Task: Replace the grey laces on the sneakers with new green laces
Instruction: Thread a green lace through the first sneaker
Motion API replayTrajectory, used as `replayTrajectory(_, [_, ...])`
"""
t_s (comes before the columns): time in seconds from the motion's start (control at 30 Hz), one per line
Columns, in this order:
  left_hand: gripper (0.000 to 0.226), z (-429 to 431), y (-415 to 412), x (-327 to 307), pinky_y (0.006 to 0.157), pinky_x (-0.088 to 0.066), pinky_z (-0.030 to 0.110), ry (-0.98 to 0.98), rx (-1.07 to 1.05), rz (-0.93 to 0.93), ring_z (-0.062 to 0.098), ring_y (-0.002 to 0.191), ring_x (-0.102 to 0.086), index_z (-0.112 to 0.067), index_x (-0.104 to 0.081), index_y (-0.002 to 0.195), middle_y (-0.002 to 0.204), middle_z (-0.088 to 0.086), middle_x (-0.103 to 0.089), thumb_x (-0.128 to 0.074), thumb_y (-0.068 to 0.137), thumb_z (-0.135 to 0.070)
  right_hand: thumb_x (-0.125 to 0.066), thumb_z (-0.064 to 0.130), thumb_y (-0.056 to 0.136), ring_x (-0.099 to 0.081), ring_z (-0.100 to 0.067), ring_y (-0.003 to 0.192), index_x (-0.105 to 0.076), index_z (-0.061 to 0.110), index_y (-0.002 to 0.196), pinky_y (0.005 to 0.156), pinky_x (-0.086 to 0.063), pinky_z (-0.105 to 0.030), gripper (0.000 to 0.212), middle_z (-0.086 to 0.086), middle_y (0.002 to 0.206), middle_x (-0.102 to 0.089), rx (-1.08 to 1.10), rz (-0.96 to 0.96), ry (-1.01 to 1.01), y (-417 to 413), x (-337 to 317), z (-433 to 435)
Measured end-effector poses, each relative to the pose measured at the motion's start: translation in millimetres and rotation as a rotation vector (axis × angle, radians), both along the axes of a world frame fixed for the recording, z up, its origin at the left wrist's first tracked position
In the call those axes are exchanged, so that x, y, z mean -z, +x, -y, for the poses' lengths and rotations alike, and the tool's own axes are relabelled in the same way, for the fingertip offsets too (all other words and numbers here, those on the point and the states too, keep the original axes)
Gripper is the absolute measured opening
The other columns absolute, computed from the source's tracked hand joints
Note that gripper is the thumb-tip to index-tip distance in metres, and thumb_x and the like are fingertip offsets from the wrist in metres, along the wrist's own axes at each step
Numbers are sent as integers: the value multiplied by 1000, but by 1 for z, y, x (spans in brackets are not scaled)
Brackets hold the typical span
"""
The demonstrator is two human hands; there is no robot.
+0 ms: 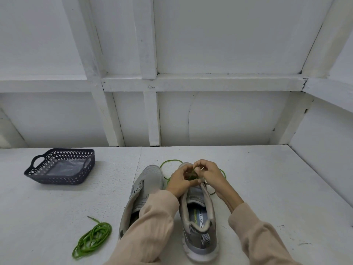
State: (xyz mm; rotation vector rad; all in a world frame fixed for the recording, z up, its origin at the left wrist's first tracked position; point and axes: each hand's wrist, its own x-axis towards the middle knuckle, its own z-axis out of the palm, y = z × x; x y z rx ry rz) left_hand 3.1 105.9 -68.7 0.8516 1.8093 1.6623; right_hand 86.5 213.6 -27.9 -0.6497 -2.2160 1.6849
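Two grey sneakers stand side by side on the white table, heels toward me. The left sneaker (147, 180) has no lace that I can see. Over the front of the right sneaker (200, 222) both hands work a green lace (170, 162), which loops out past the toe and to the right. My left hand (179, 181) pinches the lace at the eyelets. My right hand (210, 174) pinches a lace end just above it. A second green lace (93, 239) lies coiled on the table at the lower left.
A dark blue perforated basket (41, 177) with handles sits at the back left of the table, with a clear plastic sheet inside. A white panelled wall rises behind the table, and another white wall closes the right side.
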Motion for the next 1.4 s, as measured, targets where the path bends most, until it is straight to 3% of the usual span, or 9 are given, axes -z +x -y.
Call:
replayTrajectory(0.27, [34, 0, -3, 2, 91, -54, 37, 14, 43, 56, 21, 93, -67, -12, -67, 98, 93, 5, -70, -76, 73, 9, -38, -10, 98, -32, -10, 52, -52, 6, 87, 48, -31, -21, 24, 1, 63, -39, -90, -277, -418, -32, -66, -9])
replayTrajectory(0.43, [13, -2, 5, 1, 79, -52, 19, 84, 23, 65, 6, 78, -68, -4, -64, 97, 79, -4, -72, -58, 91, 5, -40, -10, 97, -39, -13, 55, -54, 3, 88, 47, -38, -22, 22, -4, 68, -43, -37, -283, -609, -51, -68, -12])
replayTrajectory(0.53, [16, -3, 5, 2, 79, -52, 19, 96, -4, 49, 7, 77, -68, 1, -63, 101, 78, -2, -72, -48, 97, 3, -52, 0, 97, -52, -15, 65, -59, 3, 113, 53, -45, -22, 18, -8, 84, -55, -6, -171, -399, -48, -57, -23])
replayTrajectory(0.63, [19, -3, 3, 3, 82, -52, 22, 100, 2, 57, 11, 79, -69, -3, -65, 97, 78, -3, -73, -47, 98, 1, -63, 21, 94, -57, -18, 76, -37, 20, 147, 54, -42, -24, 59, -6, 110, -57, 51, 92, 17, -33, -40, -38])
replayTrajectory(0.77, [18, -5, 3, 2, 80, -53, 21, 95, -3, 65, 11, 78, -69, -2, -66, 97, 78, 0, -72, -48, 98, -1, -62, 48, 90, -53, -15, 66, -70, 13, 100, 53, -37, -23, 37, -5, 95, -65, -15, 300, 151, -10, -31, -44])
replayTrajectory(0.87, [17, -6, 1, 3, 82, -52, 20, 79, 0, 9, 10, 82, -70, 1, -67, 101, 80, 1, -73, -52, 97, -4, -65, 50, 87, -47, -10, 62, -68, 9, 74, 54, -36, -17, 43, -3, 68, -60, -184, 349, 128, -2, -32, -30])
replayTrajectory(1.03, [9, -4, 4, 2, 78, -52, 20, 79, 7, 39, 8, 77, -70, -3, -67, 97, 77, -3, -74, -61, 90, 0, -81, 21, 77, -57, -13, 62, -74, 11, 69, 69, -48, -28, 14, -8, 67, -66, -87, 97, 131, -16, -26, -17])
replayTrajectory(1.2, [18, -5, 3, 2, 75, -52, 18, 62, 12, 65, 8, 74, -68, -7, -67, 90, 76, -3, -71, -74, 78, 4, -76, 7, 80, -50, -11, 48, -70, 5, 70, 43, -37, -17, 11, -3, 56, -59, -68, 56, 80, -26, -44, -16])
replayTrajectory(1.4, [15, -5, 3, 5, 77, -52, 17, 50, 11, 43, 3, 72, -66, -11, -68, 86, 69, -10, -70, -72, 81, 3, -67, -2, 85, -61, -13, 47, -68, -1, 78, 52, -54, -20, 7, -9, 65, -65, 39, -287, -177, -52, -105, -27])
